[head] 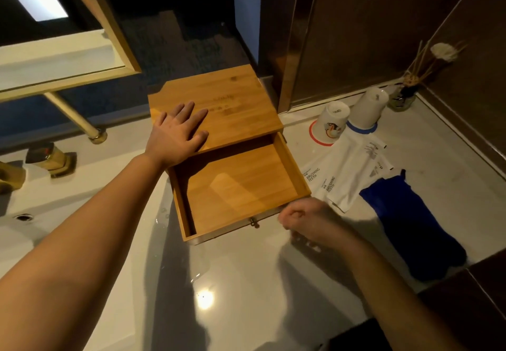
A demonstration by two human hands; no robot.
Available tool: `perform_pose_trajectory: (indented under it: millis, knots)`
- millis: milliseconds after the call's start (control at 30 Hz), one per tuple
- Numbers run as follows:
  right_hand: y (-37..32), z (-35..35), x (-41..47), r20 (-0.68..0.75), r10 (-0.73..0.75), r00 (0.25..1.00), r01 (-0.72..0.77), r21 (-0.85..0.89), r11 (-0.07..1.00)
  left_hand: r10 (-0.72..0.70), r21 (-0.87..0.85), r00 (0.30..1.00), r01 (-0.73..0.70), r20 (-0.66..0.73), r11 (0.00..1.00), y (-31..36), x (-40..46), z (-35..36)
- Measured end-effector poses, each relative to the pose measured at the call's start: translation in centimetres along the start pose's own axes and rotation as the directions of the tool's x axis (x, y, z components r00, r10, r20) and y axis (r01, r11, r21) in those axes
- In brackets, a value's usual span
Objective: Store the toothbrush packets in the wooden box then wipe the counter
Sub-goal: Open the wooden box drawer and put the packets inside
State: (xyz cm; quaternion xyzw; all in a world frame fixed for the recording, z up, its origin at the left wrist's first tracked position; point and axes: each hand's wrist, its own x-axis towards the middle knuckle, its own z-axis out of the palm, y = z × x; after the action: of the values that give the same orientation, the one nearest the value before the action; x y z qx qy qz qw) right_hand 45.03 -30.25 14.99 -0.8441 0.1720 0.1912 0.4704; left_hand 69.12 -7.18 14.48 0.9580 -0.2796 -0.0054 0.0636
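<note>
The wooden box (232,98) stands on the white counter (246,282), and its drawer (241,186) is pulled out toward me with nothing inside. My left hand (178,131) lies flat on the box's lid, fingers spread. My right hand (304,217) hovers by the drawer's front right corner, fingers curled into a loose fist, just right of the small metal knob (256,223). Two white toothbrush packets (347,169) printed "BRUSHING TEETH" lie overlapping on the counter right of the drawer. A dark blue cloth (402,222) lies beside them, nearer the counter's front edge.
Two upturned white cups (331,123) (368,109) stand behind the packets, with a reed diffuser (405,93) in the back right corner. A gold tap (52,159) and the sink basin (16,230) are at left. A gold-framed mirror (68,57) hangs behind.
</note>
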Motion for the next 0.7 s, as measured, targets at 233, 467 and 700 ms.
perform_pose_trajectory:
  millis: [233, 467, 700]
  knots:
    - [4.5, -8.8, 1.8, -0.540, -0.129, 0.832, -0.148, -0.439, 0.886, 0.001, -0.015, 1.000, -0.001, -0.013, 1.000, -0.2, 0.2, 0.4]
    - [7.8, -10.3, 2.7, -0.221, -0.242, 0.945, -0.005, -0.747, 0.665, -0.002, -0.013, 1.000, 0.002, -0.006, 1.000, -0.2, 0.4, 0.5]
    - [8.6, -10.3, 2.5, -0.190, -0.399, 0.897, 0.145, -0.725, 0.673, -0.014, -0.018, 1.000, 0.014, -0.004, 1.000, 0.1, 0.2, 0.3]
